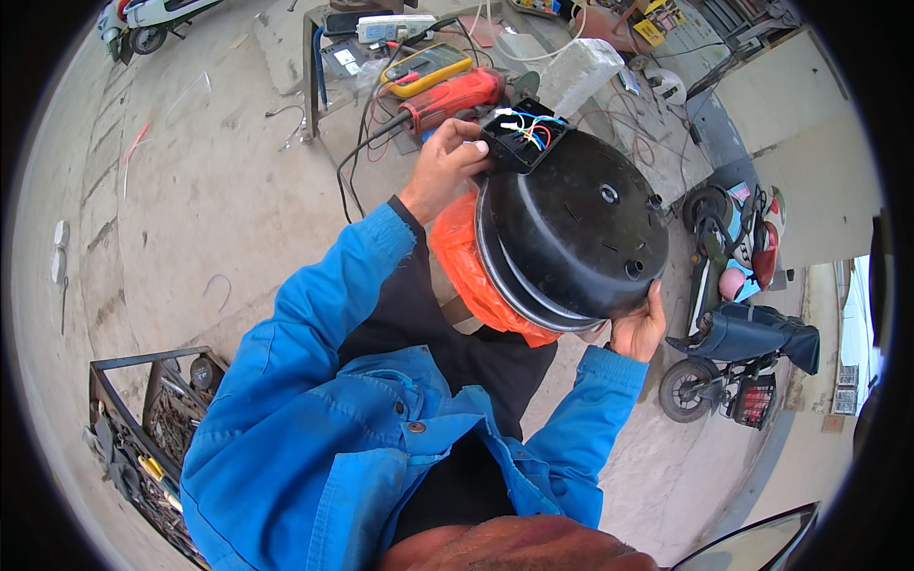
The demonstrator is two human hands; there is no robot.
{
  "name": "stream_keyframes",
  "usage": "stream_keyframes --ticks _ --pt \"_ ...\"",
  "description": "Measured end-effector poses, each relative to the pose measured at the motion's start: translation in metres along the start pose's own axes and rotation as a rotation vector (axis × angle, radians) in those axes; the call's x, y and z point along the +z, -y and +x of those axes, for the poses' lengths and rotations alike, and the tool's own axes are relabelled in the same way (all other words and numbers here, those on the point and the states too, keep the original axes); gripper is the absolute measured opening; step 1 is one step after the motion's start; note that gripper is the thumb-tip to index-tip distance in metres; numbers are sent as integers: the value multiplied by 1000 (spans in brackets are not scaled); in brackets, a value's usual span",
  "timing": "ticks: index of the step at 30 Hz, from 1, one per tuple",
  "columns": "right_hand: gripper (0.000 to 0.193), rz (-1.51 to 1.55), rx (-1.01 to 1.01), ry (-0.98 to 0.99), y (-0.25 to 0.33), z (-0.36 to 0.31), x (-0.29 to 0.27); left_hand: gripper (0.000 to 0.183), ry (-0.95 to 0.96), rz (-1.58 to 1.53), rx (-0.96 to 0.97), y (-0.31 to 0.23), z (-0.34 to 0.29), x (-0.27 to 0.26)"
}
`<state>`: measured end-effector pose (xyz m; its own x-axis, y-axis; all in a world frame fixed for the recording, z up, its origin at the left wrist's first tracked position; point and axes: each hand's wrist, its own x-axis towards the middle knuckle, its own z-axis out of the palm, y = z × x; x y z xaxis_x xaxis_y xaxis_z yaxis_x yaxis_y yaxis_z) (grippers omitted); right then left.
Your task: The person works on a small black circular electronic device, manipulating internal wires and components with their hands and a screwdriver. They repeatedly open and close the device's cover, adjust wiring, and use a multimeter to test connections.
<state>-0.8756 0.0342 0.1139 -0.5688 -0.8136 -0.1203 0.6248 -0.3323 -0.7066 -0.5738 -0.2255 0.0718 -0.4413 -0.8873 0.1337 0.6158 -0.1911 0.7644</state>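
Observation:
A black round electric pan is held bottom up, with short feet on its underside. At its upper left edge sits an open black wiring box, where blue, red, white and yellow-green wires show loose ends. My left hand is closed on the side of this box, thumb at its rim. Lower right, my right hand grips the pan's rim, its fingers partly hidden underneath. Beneath the pan an orange plastic bag lies over my lap.
A red power tool, a yellow multimeter and a white power strip crowd the bench beyond, with cables hanging down. An electric scooter stands at the right. A metal-framed bin of scrap is at my lower left.

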Motion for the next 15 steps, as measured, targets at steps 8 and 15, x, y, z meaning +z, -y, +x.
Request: stream_keyframes --ticks 8,15 --pt "47 -111 -99 85 2 7 -10 38 -8 128 -47 -12 7 7" --pt "50 -118 -116 124 1 12 -9 40 148 808 121 -43 34 0"
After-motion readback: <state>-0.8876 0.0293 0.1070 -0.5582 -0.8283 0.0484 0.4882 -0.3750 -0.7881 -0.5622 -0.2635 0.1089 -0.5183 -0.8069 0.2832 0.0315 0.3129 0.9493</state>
